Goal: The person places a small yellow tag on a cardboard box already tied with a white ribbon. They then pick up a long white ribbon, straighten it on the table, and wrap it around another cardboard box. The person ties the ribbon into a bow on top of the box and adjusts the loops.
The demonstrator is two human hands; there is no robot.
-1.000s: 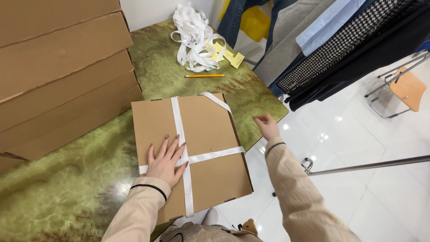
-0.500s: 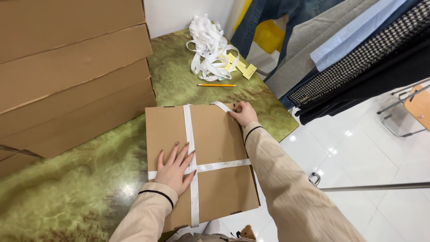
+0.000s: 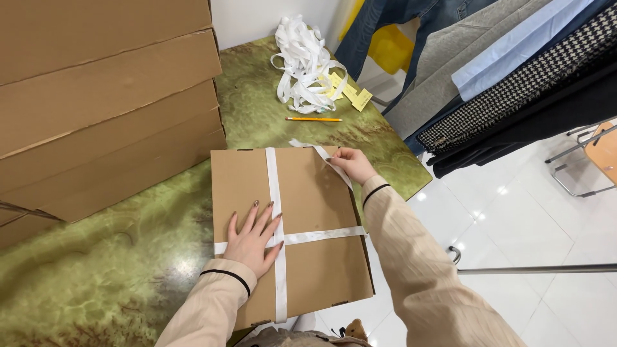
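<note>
A flat brown cardboard box lies on a green marbled table, bound by a crossed white strap. My left hand rests flat on the box where the straps cross, fingers spread. My right hand is at the box's far right corner, fingers pinched on the loose end of the white strap that trails over the edge.
A tall stack of flat cardboard boxes fills the left. A tangle of white strapping, yellow tags and an orange pencil lie at the table's far end. Clothes hang at right over a white tiled floor.
My right hand moved from the box's right edge up to the far right corner and took the loose strap end. The left hand stayed pressed on the crossing.
</note>
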